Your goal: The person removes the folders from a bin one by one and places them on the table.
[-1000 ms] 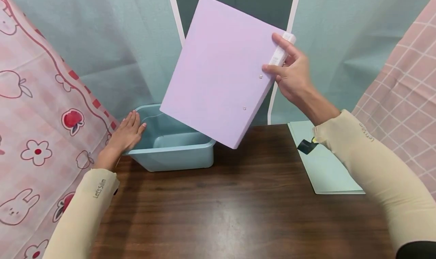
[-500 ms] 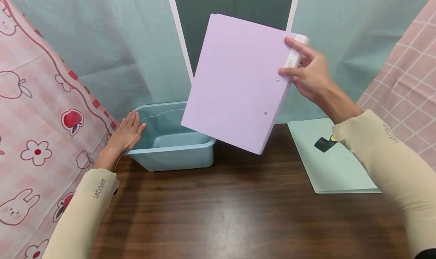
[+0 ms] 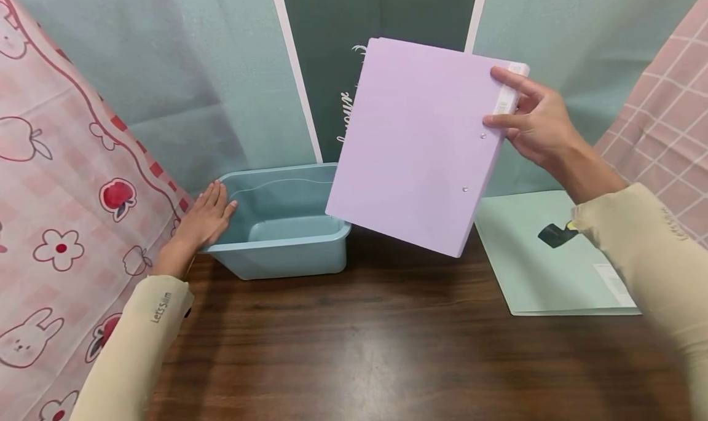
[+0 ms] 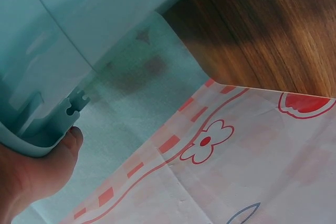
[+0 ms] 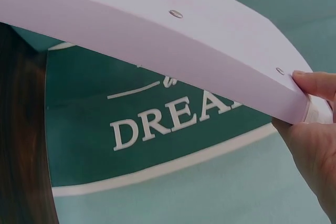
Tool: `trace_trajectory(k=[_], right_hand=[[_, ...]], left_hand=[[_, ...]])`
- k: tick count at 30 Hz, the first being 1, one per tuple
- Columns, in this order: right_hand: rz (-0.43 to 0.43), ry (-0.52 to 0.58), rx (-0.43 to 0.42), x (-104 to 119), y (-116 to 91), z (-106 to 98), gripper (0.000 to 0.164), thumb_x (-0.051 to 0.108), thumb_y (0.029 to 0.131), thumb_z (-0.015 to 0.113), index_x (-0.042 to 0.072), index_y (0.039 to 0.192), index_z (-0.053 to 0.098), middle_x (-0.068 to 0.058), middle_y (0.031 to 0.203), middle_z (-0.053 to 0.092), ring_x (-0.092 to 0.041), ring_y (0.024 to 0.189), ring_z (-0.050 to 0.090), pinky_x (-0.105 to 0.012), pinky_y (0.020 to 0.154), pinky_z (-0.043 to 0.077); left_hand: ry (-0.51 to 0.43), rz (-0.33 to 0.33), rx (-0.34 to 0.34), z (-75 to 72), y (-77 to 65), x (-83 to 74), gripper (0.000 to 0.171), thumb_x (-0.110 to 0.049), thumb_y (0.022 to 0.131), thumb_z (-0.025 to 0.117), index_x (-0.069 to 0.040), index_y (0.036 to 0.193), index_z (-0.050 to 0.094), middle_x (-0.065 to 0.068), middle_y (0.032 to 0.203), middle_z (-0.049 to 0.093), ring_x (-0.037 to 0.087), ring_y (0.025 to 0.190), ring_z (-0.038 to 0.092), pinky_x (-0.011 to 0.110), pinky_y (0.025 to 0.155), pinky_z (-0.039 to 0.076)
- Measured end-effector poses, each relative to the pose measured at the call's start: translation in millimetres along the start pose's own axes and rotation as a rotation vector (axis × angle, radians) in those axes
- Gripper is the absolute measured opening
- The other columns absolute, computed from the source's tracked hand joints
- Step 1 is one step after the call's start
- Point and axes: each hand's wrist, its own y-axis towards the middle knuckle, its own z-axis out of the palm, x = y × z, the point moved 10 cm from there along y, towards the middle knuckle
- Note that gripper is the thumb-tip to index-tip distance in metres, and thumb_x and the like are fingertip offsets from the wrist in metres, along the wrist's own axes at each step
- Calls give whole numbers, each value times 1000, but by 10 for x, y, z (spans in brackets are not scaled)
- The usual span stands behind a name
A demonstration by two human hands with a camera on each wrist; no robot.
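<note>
A lilac ring binder (image 3: 420, 144) is held up in the air, tilted, by my right hand (image 3: 539, 117), which grips its spine near the white label. Two metal rivets show on its cover, also in the right wrist view, where fingers (image 5: 314, 83) hold the binder (image 5: 126, 19) at its end. The binder's lower left corner overlaps the right end of a light blue plastic bin (image 3: 287, 258). My left hand (image 3: 204, 218) lies with straight fingers over the bin's left rim. In the left wrist view, the hand (image 4: 42, 171) meets the bin (image 4: 105, 19) at its end.
A mint green folder (image 3: 539, 273) lies at the right of the brown wooden table (image 3: 365, 341), under the right forearm. A dark thing (image 3: 555, 235) hangs at the right sleeve. Pink patterned cloth (image 3: 61, 181) borders the left, and a green cloth (image 3: 332, 15) hangs behind.
My right hand has moved the binder to the right and slightly down, turning it more upright. More of the bin and the mint folder now shows. The left hand has stayed put.
</note>
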Motion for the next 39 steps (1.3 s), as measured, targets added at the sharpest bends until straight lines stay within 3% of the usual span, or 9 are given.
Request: trace_trajectory(k=[7,16,21,32,39], right_hand=[[37,-40,-1,-19,-40,-181,79,-19,88,73,24,153,59,2,168,32,-30,152,33,-30,81,64],[45,-17,53,0,-105,-396,78,-25,90,64,18,155,57,-6,156,45,-22,122,64,-35,81,65],[73,-64,62,-52,-155,-457,78,-27,88,65,16,153,59,-5,140,61,-20,111,71,-34,80,65],[149,-274,85,-424,-177,-474,77,-15,91,73,22,157,55,-3,144,51,-17,120,58,-27,82,64],[195,-390,113,-695,-186,-481,80,-11,91,75,22,160,50,-4,142,51,-17,120,59,-28,84,64]], left_hand=[[1,-6,-3,-14,-20,34,80,-48,115,17,9,163,-11,30,171,-16,47,160,-13,60,130,-5],[-11,8,-8,3,20,-14,77,-45,116,18,9,163,-10,30,172,-16,48,160,-11,60,130,-4],[-12,1,-6,15,32,-7,79,-47,115,18,9,163,-11,29,172,-16,47,160,-11,60,130,-4],[-11,-8,-11,-2,-8,43,78,-46,115,18,9,163,-10,30,171,-16,47,160,-12,59,130,-5],[-15,-11,-21,-9,-30,67,78,-47,115,18,9,163,-9,30,172,-15,48,160,-11,59,130,-5]])
